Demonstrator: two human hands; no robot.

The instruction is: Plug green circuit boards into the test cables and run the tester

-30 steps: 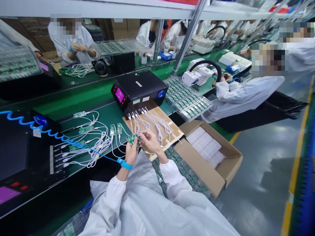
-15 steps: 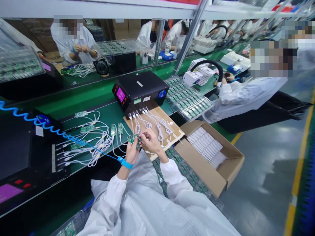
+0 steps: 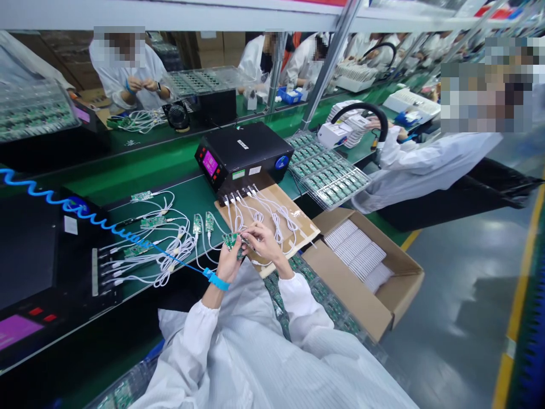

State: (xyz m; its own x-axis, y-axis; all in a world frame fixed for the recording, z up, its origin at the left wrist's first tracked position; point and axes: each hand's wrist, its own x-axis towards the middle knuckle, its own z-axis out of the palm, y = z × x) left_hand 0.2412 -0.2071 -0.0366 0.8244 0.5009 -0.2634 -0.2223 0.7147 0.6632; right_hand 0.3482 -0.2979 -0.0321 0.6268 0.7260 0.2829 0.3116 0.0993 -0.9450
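Observation:
My left hand (image 3: 229,262), with a blue wrist strap (image 3: 218,280) below it, is closed around green circuit boards (image 3: 231,241) near the front edge of the cardboard sheet. Fingers of my right hand (image 3: 263,241) are pinched at the right end of these boards; what lies exactly between the fingertips is too small to make out. Just left of my hands, two circuit boards (image 3: 209,222) on white cables lie on the green bench. Behind my hands, white cables (image 3: 255,210) run over the cardboard sheet (image 3: 303,218) from a black test box (image 3: 244,150) with a pink screen.
More wired boards (image 3: 153,222) and tangled cables (image 3: 176,250) lie at left beside another black box (image 3: 29,244). A coiled blue cord (image 3: 91,218) crosses there. Right are a board tray (image 3: 330,176), an open carton (image 3: 400,295) of white pieces and a co-worker in white (image 3: 443,156).
My hands stay nearly in place on the boards, with only slight finger movement. At right, the co-worker's hand has reached toward the stacked white parts.

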